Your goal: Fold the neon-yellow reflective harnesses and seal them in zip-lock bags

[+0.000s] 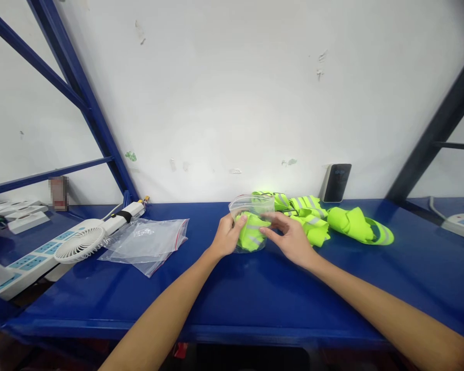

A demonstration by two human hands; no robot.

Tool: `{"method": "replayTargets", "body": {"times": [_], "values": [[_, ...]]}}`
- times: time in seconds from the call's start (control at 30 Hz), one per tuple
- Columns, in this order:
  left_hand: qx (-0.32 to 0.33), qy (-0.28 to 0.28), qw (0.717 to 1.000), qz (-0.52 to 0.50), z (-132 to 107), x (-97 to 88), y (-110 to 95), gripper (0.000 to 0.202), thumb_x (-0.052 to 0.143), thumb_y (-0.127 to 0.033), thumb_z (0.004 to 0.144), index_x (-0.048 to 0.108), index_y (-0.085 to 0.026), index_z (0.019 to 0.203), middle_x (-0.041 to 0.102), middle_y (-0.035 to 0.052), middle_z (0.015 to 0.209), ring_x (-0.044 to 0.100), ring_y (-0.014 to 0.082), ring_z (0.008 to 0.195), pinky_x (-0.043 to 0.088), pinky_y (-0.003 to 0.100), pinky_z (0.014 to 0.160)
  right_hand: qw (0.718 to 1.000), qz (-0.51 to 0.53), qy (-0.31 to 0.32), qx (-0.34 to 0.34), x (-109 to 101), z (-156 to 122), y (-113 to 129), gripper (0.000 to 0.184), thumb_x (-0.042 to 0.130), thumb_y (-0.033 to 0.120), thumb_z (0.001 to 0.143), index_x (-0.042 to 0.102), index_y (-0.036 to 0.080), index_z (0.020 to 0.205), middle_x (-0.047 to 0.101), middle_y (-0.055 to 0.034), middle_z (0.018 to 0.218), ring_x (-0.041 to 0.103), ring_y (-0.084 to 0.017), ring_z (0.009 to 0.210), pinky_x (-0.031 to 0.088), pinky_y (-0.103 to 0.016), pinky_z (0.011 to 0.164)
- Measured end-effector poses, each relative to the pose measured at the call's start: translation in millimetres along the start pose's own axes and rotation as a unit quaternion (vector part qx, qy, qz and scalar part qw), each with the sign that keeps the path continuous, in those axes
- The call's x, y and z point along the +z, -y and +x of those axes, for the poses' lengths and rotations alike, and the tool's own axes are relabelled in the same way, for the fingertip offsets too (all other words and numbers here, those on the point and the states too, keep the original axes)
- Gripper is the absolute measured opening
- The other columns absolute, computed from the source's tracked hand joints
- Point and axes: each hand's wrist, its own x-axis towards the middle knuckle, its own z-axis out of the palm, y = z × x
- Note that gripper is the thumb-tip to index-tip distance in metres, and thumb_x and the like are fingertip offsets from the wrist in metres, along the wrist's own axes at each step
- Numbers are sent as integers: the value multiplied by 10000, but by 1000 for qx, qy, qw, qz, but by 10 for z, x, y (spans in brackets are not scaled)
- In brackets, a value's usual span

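The left hand [226, 236] pinches the left side of the clear bag [246, 204], thumb over the yellow bundle [251, 238] inside it; whether the right hand [292, 239], at its right edge, pinches I cannot tell. Best keep the film slack and the bundle flat. Left of the bag: one fan [80, 244], at least two flat bags [150, 238]; right, about four loose bundles [314, 229].

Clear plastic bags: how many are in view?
3 that I can make out: one bag between the left hand and right hand, around bright yellow-green cloth; two overlapping in the pile beside the white fan. More may be hidden in that pile.
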Motion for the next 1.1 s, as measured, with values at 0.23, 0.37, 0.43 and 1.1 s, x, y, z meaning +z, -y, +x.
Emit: {"method": "replayTargets", "body": {"times": [0.23, 0.37, 0.43, 1.1], "values": [[-7, -29, 999, -11, -34, 27, 30, 438, 498, -472, 939, 654, -140, 1177, 693, 101, 1153, 635, 254, 1033, 486, 352, 934, 997, 70, 17, 16, -7, 24, 51, 262, 641, 429, 862, 677, 204, 991, 716, -65, 1001, 650, -254, 979, 523, -380, 864], [10, -12, 999, -35, -53, 46, -27, 430, 531, -425, 931, 619, -153, 1252, 665, 98, 1240, 612, 262, 1123, 457, 350, 992, 993, 110, 31, 36, 13, 28, 3, 277, 729, 417, 782, 646, 202, 936, 700, -51, 971, 642, -240, 931, 514, -367, 846], [21, -14, 999, -38, -56, 58, -59, 432, 528, -406, 935, 603, -173, 1291, 633, 90, 1308, 582, 262, 1194, 429, 345, 1032, 993, 103, 29, 48, 14, 29, -1, 297, 776, 422, 724, 623, 195, 840, 676, -34, 876, 626, -217, 834, 509, -352, 793], [-192, -63, 962, -186, 92, 86, -60, 398, 469, -399, 786, 748, -116, 766, 745, 87, 718, 684, 225, 683, 496, 285, 613, 988, 135, 17, 68, -124, 93, 167, 276, 677, 466, 816, 679, 190, 816, 644, -11, 726, 583, -154, 649, 459, -281, 582]]}}
